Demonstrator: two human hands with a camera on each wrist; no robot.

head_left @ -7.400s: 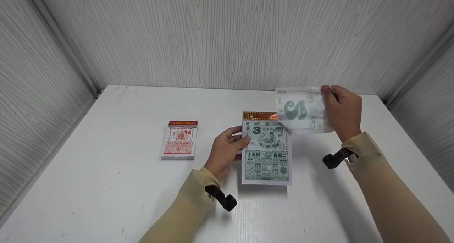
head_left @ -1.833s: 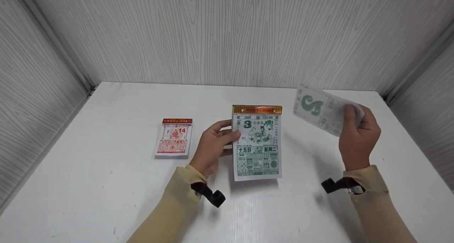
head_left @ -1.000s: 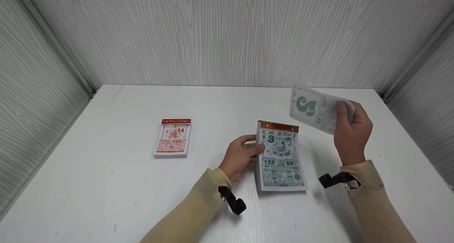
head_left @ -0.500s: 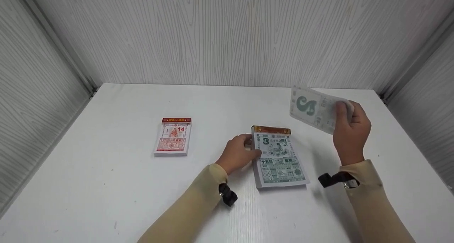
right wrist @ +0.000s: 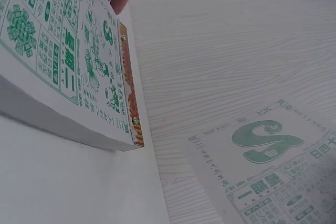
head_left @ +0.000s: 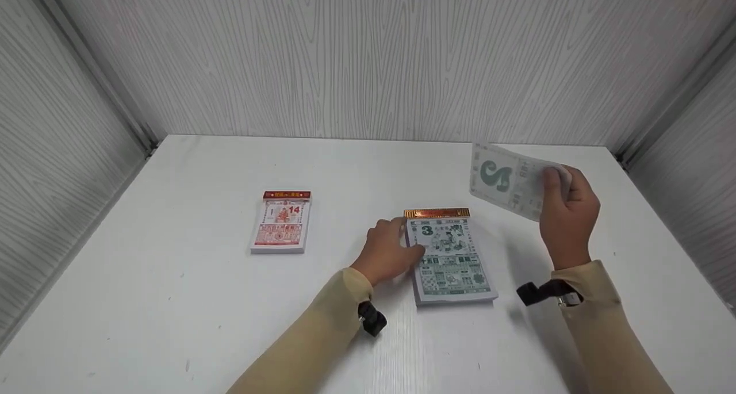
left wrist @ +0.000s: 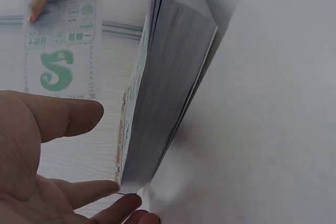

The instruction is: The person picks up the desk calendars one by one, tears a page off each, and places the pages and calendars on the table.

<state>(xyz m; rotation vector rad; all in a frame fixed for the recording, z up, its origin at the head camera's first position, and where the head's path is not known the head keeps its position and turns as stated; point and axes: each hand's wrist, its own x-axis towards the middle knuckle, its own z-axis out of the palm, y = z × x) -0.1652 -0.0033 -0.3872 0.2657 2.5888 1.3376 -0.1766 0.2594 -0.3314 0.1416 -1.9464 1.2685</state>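
A thick tear-off calendar (head_left: 451,261) with green print, a large 3 and a gold-red top band lies on the white table. My left hand (head_left: 386,253) is at its upper left edge. In the left wrist view, the left thumb (left wrist: 79,116) is straight and apart from the page block, while the fingertips are at the banded end's corner. To the right, my right hand (head_left: 569,218) holds a loose calendar sheet (head_left: 500,178) in the air, pinched between thumb and fingers. The sheet's green 2 shows through; the right wrist view shows the same sheet (right wrist: 268,145) from its printed side.
A smaller tear-off calendar (head_left: 282,224) with red print and the number 14 lies to the left on the white table (head_left: 190,302). Grey wood-grain panels (head_left: 368,60) stand behind the table and along both sides.
The green calendar, held raised by my left hand earlier, has come down flat onto the table, and the left grip has loosened. The sheet came away from the calendar and stays in my right hand.
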